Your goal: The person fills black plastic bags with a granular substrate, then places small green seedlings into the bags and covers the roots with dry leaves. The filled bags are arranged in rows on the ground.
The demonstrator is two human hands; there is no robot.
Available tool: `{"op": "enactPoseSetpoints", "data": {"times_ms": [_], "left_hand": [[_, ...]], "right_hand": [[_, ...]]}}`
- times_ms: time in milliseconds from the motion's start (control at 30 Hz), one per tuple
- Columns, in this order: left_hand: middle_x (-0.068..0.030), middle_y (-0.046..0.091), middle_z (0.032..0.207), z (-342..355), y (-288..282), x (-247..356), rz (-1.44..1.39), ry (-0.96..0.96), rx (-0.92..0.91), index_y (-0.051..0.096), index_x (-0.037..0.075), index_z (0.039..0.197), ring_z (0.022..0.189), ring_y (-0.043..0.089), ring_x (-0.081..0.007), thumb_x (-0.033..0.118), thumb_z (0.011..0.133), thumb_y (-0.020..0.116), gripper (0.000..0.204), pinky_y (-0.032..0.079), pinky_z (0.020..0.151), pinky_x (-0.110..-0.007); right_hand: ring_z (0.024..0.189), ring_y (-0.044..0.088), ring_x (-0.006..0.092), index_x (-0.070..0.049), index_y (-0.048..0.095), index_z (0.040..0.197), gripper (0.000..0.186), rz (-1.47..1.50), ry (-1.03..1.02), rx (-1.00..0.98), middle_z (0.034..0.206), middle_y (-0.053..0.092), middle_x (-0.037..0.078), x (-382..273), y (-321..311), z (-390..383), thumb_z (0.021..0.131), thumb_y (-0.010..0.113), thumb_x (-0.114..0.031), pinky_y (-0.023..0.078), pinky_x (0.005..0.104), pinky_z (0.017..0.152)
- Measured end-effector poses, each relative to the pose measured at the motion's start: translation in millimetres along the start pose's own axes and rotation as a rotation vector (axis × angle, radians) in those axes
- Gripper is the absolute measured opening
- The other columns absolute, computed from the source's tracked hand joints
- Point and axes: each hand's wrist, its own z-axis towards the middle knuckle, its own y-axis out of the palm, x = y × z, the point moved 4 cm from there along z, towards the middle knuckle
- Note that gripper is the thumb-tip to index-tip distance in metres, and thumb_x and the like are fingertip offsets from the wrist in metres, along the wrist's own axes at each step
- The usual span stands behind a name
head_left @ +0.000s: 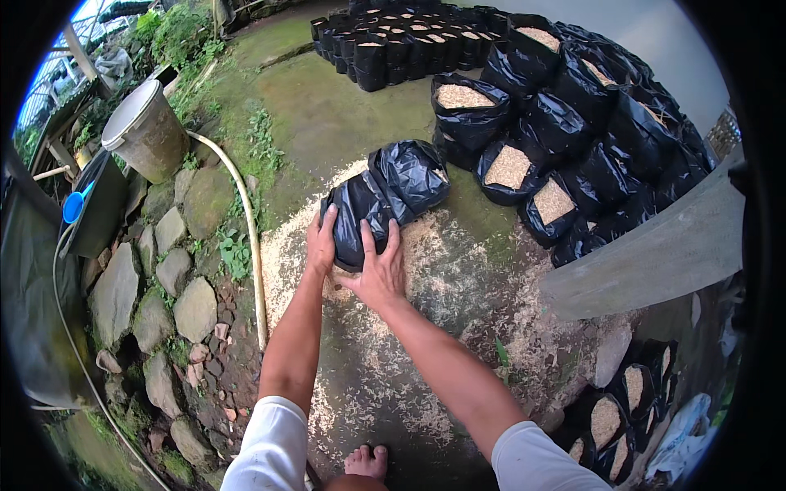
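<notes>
Both hands clasp one black grow bag (354, 222) lying on husk-strewn ground (458, 270): left hand (321, 242) and right hand (378, 274) spread flat against it. Better to grip low and even, lest filling spill. Filled bags (508, 168) stand near.

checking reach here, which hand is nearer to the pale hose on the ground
Left. The left hand grips the black bag's left side, on the side toward the pale hose; the right hand holds the bag's right side, farther off.
</notes>
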Motion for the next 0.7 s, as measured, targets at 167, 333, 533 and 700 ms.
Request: {"op": "enactPoseSetpoints", "data": {"times_ms": [167, 333, 533, 700], "left_hand": [[-0.0099, 0.069, 0.117, -31.2, 28.2, 17.2, -0.479, -0.136, 0.083, 0.064, -0.002, 0.13, 0.099, 0.065, -0.0186, 0.038, 0.098, 0.07, 0.052, 0.052, 0.093, -0.033], [-0.0126, 0.07, 0.116, -68.4, 51.5, 70.9, -0.278, -0.031, 0.062, 0.062, -0.001, 0.133, 0.101, 0.068, -0.0231, 0.035, 0.101, 0.066, 0.048, 0.054, 0.092, -0.037], [-0.0393, 0.035, 0.153, -139.3, 107.4, 159.8, 0.482, 0.012, -0.131, 0.035, -0.012, 0.154, 0.149, 0.034, -0.0449, 0.056, 0.087, 0.076, 0.104, 0.029, 0.122, -0.043], [-0.0332, 0.048, 0.15, -163.6, 131.2, 176.3, 0.103, 0.14, -0.355, 0.064, -0.006, 0.134, 0.144, 0.046, -0.041, 0.038, 0.092, 0.074, 0.062, 0.037, 0.119, -0.045]], "right_hand": [[0.143, 0.031, 0.0565, -0.023, 0.032, 0.156, 0.114, 0.147, -0.006, 0.155, 0.158, 0.017, 0.032, 13.8, 19.9, -6.9, 0.063, 0.097, -0.026, 0.038, 0.0596, 0.116], [0.137, 0.041, 0.0543, -0.012, 0.035, 0.152, 0.107, 0.441, 0.06, 0.236, 0.15, 0.031, 0.032, 15.7, -22.6, -14.2, 0.064, 0.095, -0.019, 0.044, 0.0563, 0.111], [0.115, 0.062, 0.0223, -0.007, 0.041, 0.147, 0.087, 1.21, 0.419, 0.026, 0.127, 0.06, 0.01, 32.8, -102.7, -56.1, 0.073, 0.085, 0.0, 0.054, 0.044, 0.095], [0.083, 0.064, 0.0195, -0.009, 0.051, 0.142, 0.065, 1.561, 1.041, -0.307, 0.109, 0.067, 0.007, 83.2, -169.4, -88.5, 0.084, 0.079, -0.017, 0.054, 0.0435, 0.077]]}}
